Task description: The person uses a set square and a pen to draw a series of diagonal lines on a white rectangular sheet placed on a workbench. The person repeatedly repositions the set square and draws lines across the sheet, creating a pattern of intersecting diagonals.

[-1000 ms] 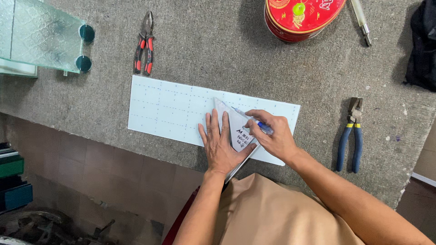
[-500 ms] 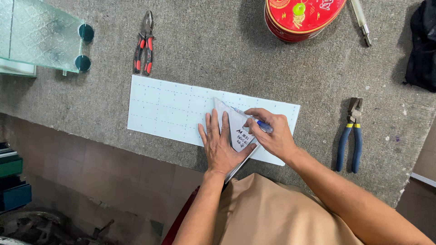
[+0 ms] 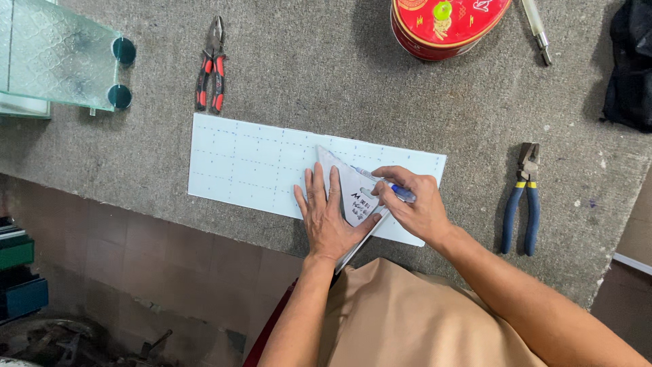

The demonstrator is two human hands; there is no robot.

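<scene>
— Left hand [image 3: 329,221], what is it doing?
— It lies flat, fingers spread, pressing a clear triangular set square [image 3: 353,197] down onto the white gridded sheet [image 3: 251,166]. It grips nothing.

— And the big things around it?
— The grey carpeted worktop [image 3: 326,95] carries everything. A slab of patterned glass [image 3: 54,58] with two round fittings sits at the far left corner, and a red round tin [image 3: 441,27] at the top edge. The white sheet lies across the middle, near the front edge.

— The right hand [image 3: 418,211]?
— Closed around a blue pen [image 3: 387,187], its tip at the set square's slanted edge.

— Smaller tools?
— Blue-handled pliers [image 3: 519,200] lie right of the sheet, and red-and-black pliers [image 3: 210,68] lie above its left end.
</scene>
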